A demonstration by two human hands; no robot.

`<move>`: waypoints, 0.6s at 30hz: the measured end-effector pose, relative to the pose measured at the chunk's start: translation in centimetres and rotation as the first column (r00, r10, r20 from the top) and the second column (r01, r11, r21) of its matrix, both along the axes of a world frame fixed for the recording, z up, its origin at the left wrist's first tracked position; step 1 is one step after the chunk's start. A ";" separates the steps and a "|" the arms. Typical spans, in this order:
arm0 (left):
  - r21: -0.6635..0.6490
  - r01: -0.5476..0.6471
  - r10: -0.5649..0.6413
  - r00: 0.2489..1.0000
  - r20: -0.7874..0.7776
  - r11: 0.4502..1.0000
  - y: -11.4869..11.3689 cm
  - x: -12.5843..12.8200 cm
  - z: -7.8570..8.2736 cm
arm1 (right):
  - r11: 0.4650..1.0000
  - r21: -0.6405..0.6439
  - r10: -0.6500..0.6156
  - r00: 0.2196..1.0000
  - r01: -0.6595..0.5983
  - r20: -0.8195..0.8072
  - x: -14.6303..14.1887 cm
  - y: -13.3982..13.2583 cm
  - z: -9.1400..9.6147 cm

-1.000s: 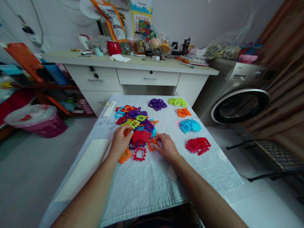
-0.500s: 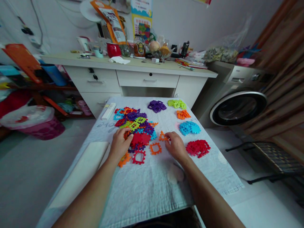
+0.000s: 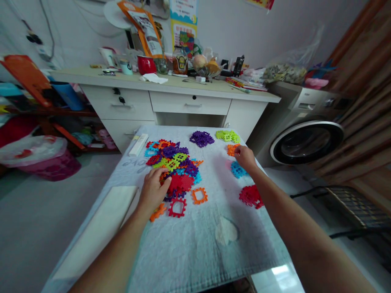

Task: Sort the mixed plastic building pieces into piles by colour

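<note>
My left hand (image 3: 154, 188) rests at the near left side of a mixed pile of toothed plastic building pieces (image 3: 172, 162), thumb and fingers apart, touching its edge. Red pieces (image 3: 180, 182) lie on the pile's near part. At the far right, my right hand (image 3: 245, 157) is closed in a pinch over a small stack of orange pieces (image 3: 231, 149); its fingertips partly hide what they hold. A square orange frame piece (image 3: 199, 195) and a square red frame piece (image 3: 177, 207) lie flat nearby. Another orange piece (image 3: 158, 212) is beside my left wrist.
Sorted groups stand along the table's far and right sides: purple pieces (image 3: 202, 138), lime-green pieces (image 3: 227, 136), blue pieces (image 3: 238, 169) and red pieces (image 3: 251, 196), partly behind my right forearm. A white box (image 3: 138, 145) lies at the far left. A desk (image 3: 189, 99) stands beyond.
My right hand has moved away and right from beside the mixed pile to the orange stack, and the orange triangular piece has left its spot with it. My left hand has barely moved.
</note>
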State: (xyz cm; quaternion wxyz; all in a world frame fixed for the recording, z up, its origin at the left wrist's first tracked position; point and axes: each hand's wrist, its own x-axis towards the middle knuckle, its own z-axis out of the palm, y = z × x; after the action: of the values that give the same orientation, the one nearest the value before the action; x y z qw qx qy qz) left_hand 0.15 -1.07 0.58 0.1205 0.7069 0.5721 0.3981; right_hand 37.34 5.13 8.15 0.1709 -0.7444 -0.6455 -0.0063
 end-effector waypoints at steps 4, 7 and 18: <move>0.004 0.005 -0.005 1.000 -0.009 1.000 0.1 -0.1 -0.1 | 0.999 -0.030 -0.039 0.999 0.040 0.034 -0.1 2.5 -0.9; 0.002 0.009 -0.009 1.000 -0.011 1.000 0.1 -0.1 0.0 | 0.997 -0.055 -0.049 0.997 0.052 0.068 -1.0 3.8 -1.6; -0.014 0.001 -0.001 1.000 -0.001 1.000 0.0 -0.1 0.4 | 0.975 -0.129 -0.159 0.971 0.183 0.177 -2.4 4.4 -2.7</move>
State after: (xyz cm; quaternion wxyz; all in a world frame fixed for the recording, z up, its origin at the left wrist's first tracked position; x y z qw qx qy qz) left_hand 0.09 -1.06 1.01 0.1253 0.7067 0.5743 0.3938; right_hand 34.93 9.53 5.46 0.0613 -0.8046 -0.5896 -0.0363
